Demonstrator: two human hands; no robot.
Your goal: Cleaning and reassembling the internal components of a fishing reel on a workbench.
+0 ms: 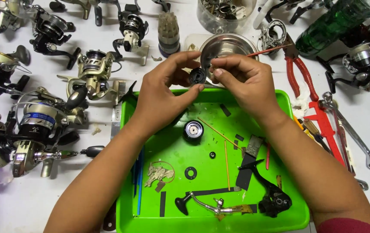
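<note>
Black spool sits pinched between left hand fingers and right hand fingers above the green tray; a loose pinch could, I judge, drop it among small parts below.

Green tray centre open; reels crowd left, pliers and wrench right.

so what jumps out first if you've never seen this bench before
The bright green tray at centre, littered with small reel parts and a black reel body at its lower right. Above it, the left hand and right hand pinch a small black round part together. Fishing reels crowd the table's left side; red pliers lie at right.
</note>
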